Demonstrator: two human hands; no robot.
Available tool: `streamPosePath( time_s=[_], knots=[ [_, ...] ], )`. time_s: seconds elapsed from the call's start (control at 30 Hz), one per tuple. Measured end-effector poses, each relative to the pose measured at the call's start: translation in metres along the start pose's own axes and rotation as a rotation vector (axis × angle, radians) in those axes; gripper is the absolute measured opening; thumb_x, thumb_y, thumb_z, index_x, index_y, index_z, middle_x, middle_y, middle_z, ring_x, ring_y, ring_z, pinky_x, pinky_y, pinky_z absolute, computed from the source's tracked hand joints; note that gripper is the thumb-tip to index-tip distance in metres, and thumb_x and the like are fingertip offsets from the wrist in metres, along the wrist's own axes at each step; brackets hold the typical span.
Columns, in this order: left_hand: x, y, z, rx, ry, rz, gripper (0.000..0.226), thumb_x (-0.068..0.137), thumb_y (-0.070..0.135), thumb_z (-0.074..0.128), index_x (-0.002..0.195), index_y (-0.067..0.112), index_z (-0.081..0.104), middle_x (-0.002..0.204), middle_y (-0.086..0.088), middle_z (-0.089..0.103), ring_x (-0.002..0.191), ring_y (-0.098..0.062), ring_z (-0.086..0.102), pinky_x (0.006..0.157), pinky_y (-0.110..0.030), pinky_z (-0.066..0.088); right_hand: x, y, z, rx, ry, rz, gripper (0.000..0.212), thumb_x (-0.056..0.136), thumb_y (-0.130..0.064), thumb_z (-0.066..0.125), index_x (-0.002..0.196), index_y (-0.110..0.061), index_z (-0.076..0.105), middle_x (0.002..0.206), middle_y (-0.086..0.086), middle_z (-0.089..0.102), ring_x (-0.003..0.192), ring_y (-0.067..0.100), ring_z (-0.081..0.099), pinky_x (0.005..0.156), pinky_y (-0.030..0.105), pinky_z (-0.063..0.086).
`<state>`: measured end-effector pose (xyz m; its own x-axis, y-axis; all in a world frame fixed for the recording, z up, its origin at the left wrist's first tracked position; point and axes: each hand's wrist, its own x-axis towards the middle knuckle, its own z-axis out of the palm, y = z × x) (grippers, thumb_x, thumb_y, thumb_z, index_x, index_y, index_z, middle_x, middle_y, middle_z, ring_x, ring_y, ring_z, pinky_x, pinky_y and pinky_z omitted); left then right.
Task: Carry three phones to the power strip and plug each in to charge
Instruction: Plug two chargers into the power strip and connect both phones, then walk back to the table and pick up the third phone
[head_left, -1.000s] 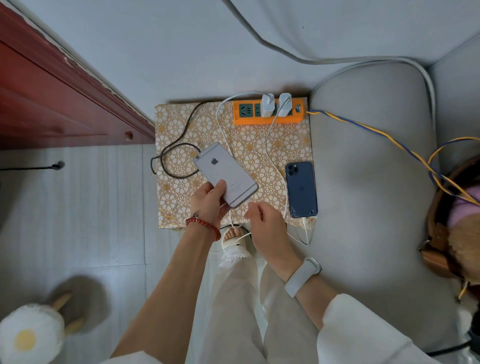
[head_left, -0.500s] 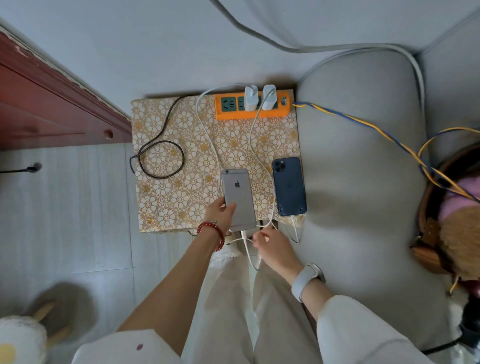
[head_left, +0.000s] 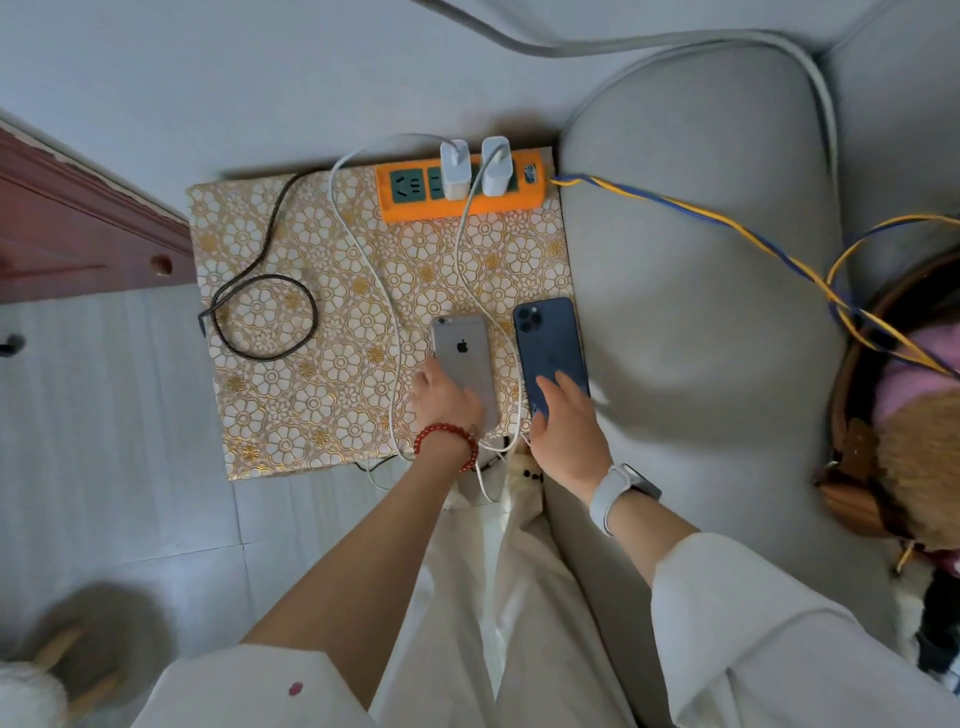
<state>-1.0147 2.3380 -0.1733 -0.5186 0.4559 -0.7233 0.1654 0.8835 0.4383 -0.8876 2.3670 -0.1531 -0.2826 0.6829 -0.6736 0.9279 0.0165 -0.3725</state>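
I see my left hand (head_left: 447, 400) lying flat, fingers loosely spread, on the near end of the silver phone (head_left: 464, 358). My right hand (head_left: 563, 426) rests open on the blue phone (head_left: 551, 348) just beside it. The orange power strip (head_left: 462, 189) sits well beyond both hands.

Bare patterned mat (head_left: 322, 395) open just left of the left hand (head_left: 448, 400), black cable (head_left: 270, 312) coiled farther left, white cables (head_left: 374, 270) crossing ahead of both hands, orange power strip (head_left: 462, 200) beyond, sofa cushion (head_left: 701, 312) walling off the right hand (head_left: 566, 431)
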Motion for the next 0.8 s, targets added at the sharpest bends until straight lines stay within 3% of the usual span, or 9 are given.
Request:
streamPosePath(
  time_s=[0.13, 0.37, 0.47, 0.6, 0.7, 0.8],
  knots=[
    [-0.003, 0.007, 0.002, -0.013, -0.030, -0.061, 0.051, 0.081, 0.006, 0.047, 0.129, 0.003, 0.030, 0.134, -0.019, 0.027, 0.120, -0.038, 0.034, 0.101, -0.045, 0.038, 0.007, 0.000, 0.004, -0.073, -0.143, -0.006, 0.055, 0.095, -0.014, 0.034, 0.146, -0.013, 0.011, 0.157, 0.008, -0.002, 0.144, 0.027, -0.004, 0.117, 0.038, 0.007],
    [0.000, 0.007, -0.003, 0.058, -0.121, -0.061, 0.051, 0.083, 0.015, 0.048, 0.130, 0.008, 0.030, 0.135, -0.016, 0.024, 0.123, -0.035, 0.024, 0.101, -0.040, 0.030, 0.011, 0.007, 0.003, -0.129, -0.216, -0.025, 0.053, 0.096, -0.017, 0.034, 0.145, -0.015, 0.015, 0.157, 0.005, -0.007, 0.144, 0.025, -0.008, 0.117, 0.039, 0.008],
    [-0.009, -0.001, -0.014, 0.084, -0.105, 0.017, 0.052, 0.084, 0.017, 0.047, 0.133, 0.011, 0.031, 0.136, -0.016, 0.027, 0.125, -0.034, 0.026, 0.102, -0.041, 0.031, 0.008, 0.002, -0.006, -0.126, -0.214, -0.033, 0.051, 0.095, -0.016, 0.032, 0.145, -0.013, 0.019, 0.157, 0.008, 0.004, 0.144, 0.028, 0.003, 0.117, 0.039, 0.011],
    [-0.041, -0.015, -0.043, 0.118, 0.054, 0.117, 0.048, 0.087, 0.021, 0.045, 0.133, 0.013, 0.037, 0.139, -0.012, 0.034, 0.128, -0.031, 0.029, 0.103, -0.043, 0.032, -0.007, -0.019, -0.024, -0.003, -0.128, -0.037, 0.044, 0.094, -0.014, 0.032, 0.138, -0.008, 0.034, 0.147, 0.012, 0.035, 0.136, 0.030, 0.030, 0.113, 0.042, 0.026],
    [-0.083, -0.026, -0.074, 0.024, 0.187, 0.102, 0.043, 0.088, 0.021, 0.045, 0.131, 0.013, 0.041, 0.138, -0.010, 0.038, 0.128, -0.028, 0.031, 0.105, -0.041, 0.032, -0.035, -0.048, -0.038, 0.001, -0.152, -0.192, 0.038, 0.096, -0.016, 0.032, 0.130, -0.006, 0.044, 0.136, 0.014, 0.048, 0.123, 0.031, 0.045, 0.100, 0.041, 0.040],
    [-0.129, -0.040, -0.107, -0.103, 0.322, 0.042, 0.041, 0.088, 0.019, 0.046, 0.129, 0.013, 0.044, 0.138, -0.010, 0.041, 0.128, -0.027, 0.033, 0.108, -0.040, 0.031, -0.070, -0.083, -0.048, -0.023, -0.173, -0.372, 0.035, 0.098, -0.018, 0.034, 0.128, -0.006, 0.047, 0.124, 0.014, 0.057, 0.108, 0.031, 0.056, 0.083, 0.035, 0.045]
  ],
)
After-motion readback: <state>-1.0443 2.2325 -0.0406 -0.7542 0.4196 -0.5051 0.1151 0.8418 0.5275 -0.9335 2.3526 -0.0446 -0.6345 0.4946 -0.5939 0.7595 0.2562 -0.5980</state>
